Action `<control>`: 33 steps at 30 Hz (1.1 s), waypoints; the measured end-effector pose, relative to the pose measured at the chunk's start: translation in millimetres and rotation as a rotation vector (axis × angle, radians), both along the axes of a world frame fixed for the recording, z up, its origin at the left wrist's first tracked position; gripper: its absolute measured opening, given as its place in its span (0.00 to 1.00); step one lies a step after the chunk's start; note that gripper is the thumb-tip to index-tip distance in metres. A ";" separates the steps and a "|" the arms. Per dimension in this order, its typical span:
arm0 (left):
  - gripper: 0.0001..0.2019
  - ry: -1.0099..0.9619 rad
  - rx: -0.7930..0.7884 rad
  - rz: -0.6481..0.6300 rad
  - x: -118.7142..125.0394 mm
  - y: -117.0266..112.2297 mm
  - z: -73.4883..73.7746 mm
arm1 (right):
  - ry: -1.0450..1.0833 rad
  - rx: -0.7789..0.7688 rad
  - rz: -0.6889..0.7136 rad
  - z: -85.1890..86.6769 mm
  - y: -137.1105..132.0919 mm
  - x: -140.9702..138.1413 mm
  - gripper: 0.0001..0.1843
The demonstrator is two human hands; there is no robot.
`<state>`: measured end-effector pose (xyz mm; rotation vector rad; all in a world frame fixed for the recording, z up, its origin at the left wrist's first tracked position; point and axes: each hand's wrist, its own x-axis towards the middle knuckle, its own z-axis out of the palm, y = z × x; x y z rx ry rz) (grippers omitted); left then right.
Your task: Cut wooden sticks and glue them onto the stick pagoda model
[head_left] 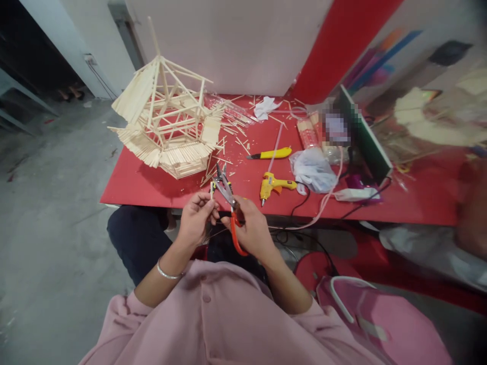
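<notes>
My left hand (196, 217) pinches a short wooden stick (212, 189) held upright in front of me. My right hand (251, 229) is wrapped round the red handles of a pair of cutters (227, 195), whose metal jaws are spread and point up towards the stick. Both hands hover just before the near edge of the red table (133, 187). On the table's left stands a model house of wooden sticks (167, 129), with a peaked roof frame and a layered base.
A yellow glue gun (271, 185), a yellow utility knife (271, 153), a plastic bag (314, 170), packets of sticks (307, 134), a board (365, 134) and loose stick offcuts lie on the table. Cables hang off its front edge. A pink bag (376, 324) sits at my right.
</notes>
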<state>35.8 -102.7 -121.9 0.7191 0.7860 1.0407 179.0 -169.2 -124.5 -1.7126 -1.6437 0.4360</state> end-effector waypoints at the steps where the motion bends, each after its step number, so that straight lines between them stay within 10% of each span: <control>1: 0.18 -0.001 0.006 -0.003 0.6 -1.2 -1.5 | -0.022 0.008 0.017 -1.6 0.9 -0.8 0.29; 33: 0.02 0.550 0.446 0.187 -17.5 -13.3 -6.7 | 0.122 -0.012 0.102 -11.1 -5.5 -12.7 0.28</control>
